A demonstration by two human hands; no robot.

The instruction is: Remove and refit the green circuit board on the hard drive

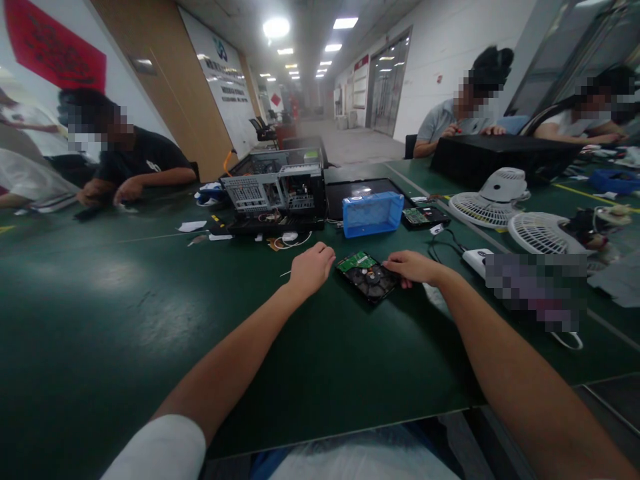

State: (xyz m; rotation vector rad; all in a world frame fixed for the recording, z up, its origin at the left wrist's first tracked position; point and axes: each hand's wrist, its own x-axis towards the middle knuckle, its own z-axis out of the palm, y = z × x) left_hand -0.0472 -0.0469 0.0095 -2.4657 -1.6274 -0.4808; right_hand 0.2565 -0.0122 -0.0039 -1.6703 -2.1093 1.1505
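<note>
A hard drive (pixel 369 276) lies circuit-board side up on the green table (pixel 150 313), with a green board on its far end. My right hand (pixel 413 267) rests on the drive's right edge, fingers curled over it. My left hand (pixel 312 267) sits just left of the drive, fingers curled into a loose fist, not touching it. Whether anything is inside that fist is hidden.
Behind the drive stand an open computer case (pixel 274 190), a blue plastic bin (pixel 373 213) and a loose circuit board (pixel 424 216). Two white fans (pixel 493 197) lie at the right near cables. Other people sit at the left and far right.
</note>
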